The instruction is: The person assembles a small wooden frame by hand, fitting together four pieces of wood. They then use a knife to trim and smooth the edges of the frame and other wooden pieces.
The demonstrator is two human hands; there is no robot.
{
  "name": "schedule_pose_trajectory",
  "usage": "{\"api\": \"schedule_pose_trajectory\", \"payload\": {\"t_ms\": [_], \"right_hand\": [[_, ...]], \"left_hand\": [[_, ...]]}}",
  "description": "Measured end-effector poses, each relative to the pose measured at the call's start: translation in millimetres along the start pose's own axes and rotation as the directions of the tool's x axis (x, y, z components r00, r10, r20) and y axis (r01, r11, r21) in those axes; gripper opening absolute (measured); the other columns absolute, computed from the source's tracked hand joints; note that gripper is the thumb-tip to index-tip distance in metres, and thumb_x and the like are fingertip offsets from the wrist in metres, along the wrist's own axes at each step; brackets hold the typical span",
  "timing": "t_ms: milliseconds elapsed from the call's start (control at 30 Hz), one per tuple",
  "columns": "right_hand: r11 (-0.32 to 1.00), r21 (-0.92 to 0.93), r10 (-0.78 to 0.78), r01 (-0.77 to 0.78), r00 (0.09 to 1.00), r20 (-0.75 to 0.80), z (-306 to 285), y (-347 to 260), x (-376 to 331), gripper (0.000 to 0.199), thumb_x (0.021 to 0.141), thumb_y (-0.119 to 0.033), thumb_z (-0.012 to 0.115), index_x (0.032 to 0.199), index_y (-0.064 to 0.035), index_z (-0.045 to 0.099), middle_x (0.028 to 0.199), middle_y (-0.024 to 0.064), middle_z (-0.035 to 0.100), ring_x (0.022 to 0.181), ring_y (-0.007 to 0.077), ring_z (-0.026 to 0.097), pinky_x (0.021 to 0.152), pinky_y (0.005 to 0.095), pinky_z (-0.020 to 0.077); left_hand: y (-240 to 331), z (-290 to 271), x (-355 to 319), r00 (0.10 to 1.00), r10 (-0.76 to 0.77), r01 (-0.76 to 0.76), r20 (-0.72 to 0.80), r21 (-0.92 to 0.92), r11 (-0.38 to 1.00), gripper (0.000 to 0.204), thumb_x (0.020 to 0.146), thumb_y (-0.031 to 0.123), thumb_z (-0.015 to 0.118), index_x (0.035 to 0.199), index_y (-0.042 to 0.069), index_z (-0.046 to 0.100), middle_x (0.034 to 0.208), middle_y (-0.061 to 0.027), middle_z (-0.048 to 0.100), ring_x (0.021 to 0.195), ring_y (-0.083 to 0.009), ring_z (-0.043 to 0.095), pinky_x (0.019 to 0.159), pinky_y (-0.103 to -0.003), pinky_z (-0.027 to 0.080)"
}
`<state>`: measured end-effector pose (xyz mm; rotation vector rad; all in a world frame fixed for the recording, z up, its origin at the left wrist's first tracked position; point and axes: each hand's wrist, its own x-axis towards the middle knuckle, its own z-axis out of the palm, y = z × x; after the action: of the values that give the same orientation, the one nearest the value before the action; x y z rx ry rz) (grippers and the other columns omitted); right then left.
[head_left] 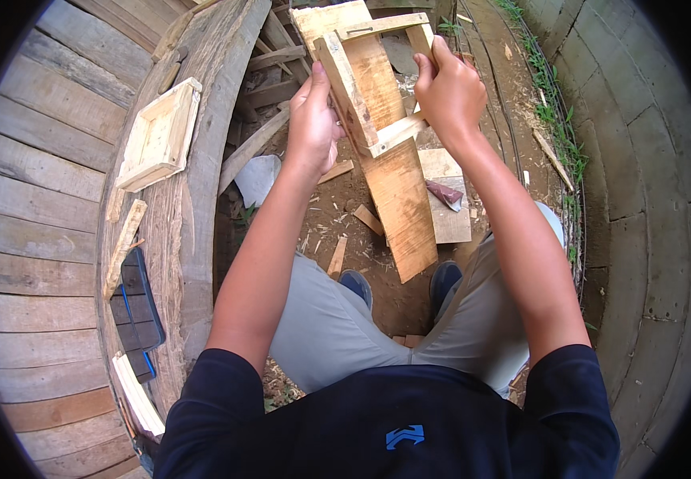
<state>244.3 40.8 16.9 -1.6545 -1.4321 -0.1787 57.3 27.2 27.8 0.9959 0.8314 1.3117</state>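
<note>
I hold a small open wooden frame [359, 96] of pale slats up in front of me. My left hand [313, 120] grips its left slat and my right hand [448, 89] grips its right side near the top corner. Behind the frame, a long pale plank [400, 199] leans down toward my feet. A folded piece of dark sandpaper [444, 194] lies on a flat board [451, 215] beside the plank, below my right wrist.
A shallow square wooden tray [159, 134] rests on the weathered timber bench at left, with a loose stick [124, 246], a dark flat tool [139, 307] and a pale slat [139, 397]. Wood offcuts litter the dirt ground. A concrete wall [641, 199] curves along the right.
</note>
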Motion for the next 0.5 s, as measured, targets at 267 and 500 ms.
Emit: {"api": "schedule_pose_trajectory", "payload": {"t_ms": [267,500], "right_hand": [[0.997,-0.055,-0.053,0.054,0.998,0.02,-1.1,1.2,0.8,0.017,0.098,-0.025,0.064,0.094,-0.0092,0.059,0.079,0.0096,0.074,0.07,0.0341,0.074,0.055,0.0465,0.0559],[0.998,-0.058,0.004,0.001,0.997,0.081,1.1,0.3,-1.6,0.015,0.098,-0.024,0.063,0.097,-0.0101,0.057,0.081,0.0102,0.074,0.072,0.0371,0.073,0.057,0.049,0.056]], "left_hand": [[4.6,4.1,-3.5,0.999,-0.034,0.034,0.011,0.026,0.999,0.061,0.109,0.051,0.039,0.14,0.0,0.051,0.127,-0.0143,0.066,0.106,-0.0206,0.069,0.078,-0.032,0.059],[1.5,15.7,-12.4,0.992,0.112,-0.12,0.056,0.196,0.973,0.053,0.098,0.036,0.069,0.132,-0.002,0.054,0.119,-0.0141,0.068,0.1,-0.0174,0.069,0.085,-0.032,0.057]]}}
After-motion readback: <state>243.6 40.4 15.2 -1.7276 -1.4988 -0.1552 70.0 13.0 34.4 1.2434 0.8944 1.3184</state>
